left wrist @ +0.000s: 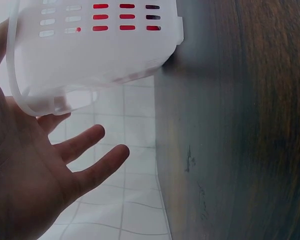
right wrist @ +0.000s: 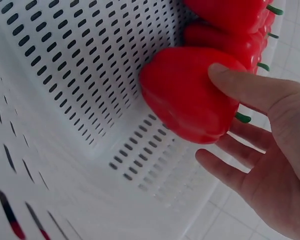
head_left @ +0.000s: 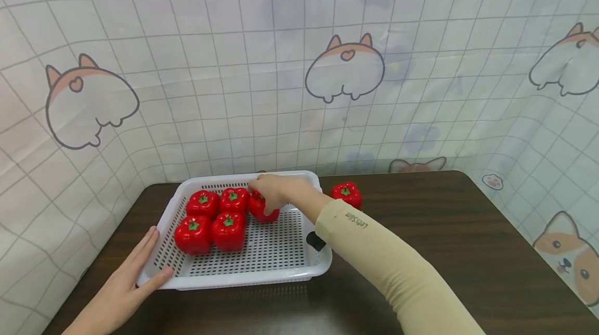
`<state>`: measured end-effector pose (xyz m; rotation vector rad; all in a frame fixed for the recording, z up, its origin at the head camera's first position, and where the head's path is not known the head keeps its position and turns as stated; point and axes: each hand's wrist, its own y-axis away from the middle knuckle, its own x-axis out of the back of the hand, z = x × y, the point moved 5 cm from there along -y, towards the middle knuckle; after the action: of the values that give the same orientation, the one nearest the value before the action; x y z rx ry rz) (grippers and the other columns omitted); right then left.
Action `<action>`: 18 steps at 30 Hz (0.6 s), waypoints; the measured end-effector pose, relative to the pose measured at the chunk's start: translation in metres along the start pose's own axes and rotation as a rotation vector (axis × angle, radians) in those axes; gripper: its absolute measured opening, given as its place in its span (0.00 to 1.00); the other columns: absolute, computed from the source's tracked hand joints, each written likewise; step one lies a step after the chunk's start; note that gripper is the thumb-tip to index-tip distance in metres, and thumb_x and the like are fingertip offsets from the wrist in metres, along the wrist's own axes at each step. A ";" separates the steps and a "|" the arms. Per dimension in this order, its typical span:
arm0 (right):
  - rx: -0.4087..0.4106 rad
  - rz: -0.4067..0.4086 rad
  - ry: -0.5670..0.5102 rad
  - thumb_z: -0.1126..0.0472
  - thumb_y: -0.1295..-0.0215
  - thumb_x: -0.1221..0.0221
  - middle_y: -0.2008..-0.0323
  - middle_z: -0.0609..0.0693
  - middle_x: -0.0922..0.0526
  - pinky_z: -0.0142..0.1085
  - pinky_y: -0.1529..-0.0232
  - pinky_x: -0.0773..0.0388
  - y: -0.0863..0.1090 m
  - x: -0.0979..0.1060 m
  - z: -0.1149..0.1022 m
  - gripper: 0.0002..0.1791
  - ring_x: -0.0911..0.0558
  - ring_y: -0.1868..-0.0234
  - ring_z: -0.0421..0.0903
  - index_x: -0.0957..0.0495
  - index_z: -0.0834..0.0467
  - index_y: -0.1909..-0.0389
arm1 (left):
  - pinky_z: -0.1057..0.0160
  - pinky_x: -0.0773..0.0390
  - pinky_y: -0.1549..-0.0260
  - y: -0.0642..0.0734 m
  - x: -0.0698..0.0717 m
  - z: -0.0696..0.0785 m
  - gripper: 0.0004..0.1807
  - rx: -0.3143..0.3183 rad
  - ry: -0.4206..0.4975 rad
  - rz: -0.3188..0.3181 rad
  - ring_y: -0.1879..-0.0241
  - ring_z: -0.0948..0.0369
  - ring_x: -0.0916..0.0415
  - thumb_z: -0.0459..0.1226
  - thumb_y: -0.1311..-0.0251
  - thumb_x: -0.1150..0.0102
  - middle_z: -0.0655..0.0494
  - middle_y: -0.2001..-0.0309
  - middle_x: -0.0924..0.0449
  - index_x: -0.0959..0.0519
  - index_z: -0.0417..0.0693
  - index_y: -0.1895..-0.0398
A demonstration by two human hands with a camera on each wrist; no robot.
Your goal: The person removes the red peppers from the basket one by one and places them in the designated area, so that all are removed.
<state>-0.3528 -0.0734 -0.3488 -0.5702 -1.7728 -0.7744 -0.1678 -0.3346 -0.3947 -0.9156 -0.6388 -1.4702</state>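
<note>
In the head view, my right hand (head_left: 275,189) reaches into a white plastic basket (head_left: 243,279) and holds a red bell pepper (head_left: 257,209) with a green stem. The right wrist view shows the thumb on one side of this pepper and the other fingers behind it, low over the slotted floor. Several more red bell peppers (head_left: 228,232) stand together in the basket's left half. At the near left corner, my left hand (head_left: 122,282) touches the basket, thumb along the front rim. Its fingers are spread outside the wall in the left wrist view.
Another red bell pepper (head_left: 346,194) is on the dark wooden table (head_left: 440,231), just right of the basket. A black patch (head_left: 315,241) shows at the basket's right rim. Behind the table hangs a white gridded cloth (head_left: 224,116) with cartoon dogs.
</note>
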 end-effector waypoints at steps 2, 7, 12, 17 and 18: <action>-0.008 0.003 0.004 0.63 0.41 0.26 0.39 0.50 0.25 0.37 0.51 0.17 0.000 -0.001 0.000 0.38 0.25 0.43 0.46 0.29 0.51 0.30 | 0.22 0.36 0.46 0.000 0.000 0.000 0.50 0.006 -0.005 -0.003 0.30 0.28 0.45 0.50 0.31 0.38 0.37 0.19 0.59 0.55 0.45 0.16; -0.010 0.004 0.002 0.64 0.41 0.26 0.38 0.51 0.26 0.37 0.51 0.18 -0.001 -0.001 0.000 0.38 0.25 0.43 0.46 0.29 0.51 0.30 | 0.22 0.36 0.45 0.000 -0.001 -0.001 0.50 0.005 0.007 0.000 0.29 0.29 0.46 0.50 0.31 0.37 0.38 0.18 0.59 0.56 0.46 0.16; 0.007 -0.003 -0.003 0.65 0.42 0.26 0.40 0.51 0.24 0.37 0.51 0.17 0.005 0.004 0.001 0.37 0.25 0.43 0.46 0.28 0.52 0.31 | 0.22 0.37 0.45 0.000 -0.002 0.000 0.50 -0.001 0.030 0.004 0.28 0.30 0.48 0.49 0.31 0.37 0.40 0.18 0.60 0.55 0.47 0.16; 0.027 -0.003 -0.002 0.65 0.42 0.26 0.41 0.51 0.24 0.36 0.53 0.17 0.006 0.010 0.003 0.35 0.25 0.43 0.47 0.26 0.53 0.33 | 0.22 0.37 0.45 0.000 -0.001 -0.001 0.50 0.009 0.006 -0.001 0.29 0.29 0.47 0.50 0.31 0.38 0.39 0.18 0.60 0.56 0.46 0.16; 0.033 -0.001 -0.008 0.65 0.42 0.26 0.41 0.51 0.24 0.36 0.53 0.17 0.007 0.013 0.003 0.35 0.25 0.43 0.47 0.26 0.53 0.33 | 0.22 0.37 0.45 0.000 -0.001 -0.001 0.50 0.006 0.004 -0.001 0.29 0.29 0.46 0.50 0.31 0.38 0.38 0.18 0.59 0.55 0.45 0.16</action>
<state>-0.3538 -0.0663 -0.3359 -0.5506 -1.7901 -0.7429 -0.1684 -0.3353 -0.3961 -0.9078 -0.6403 -1.4695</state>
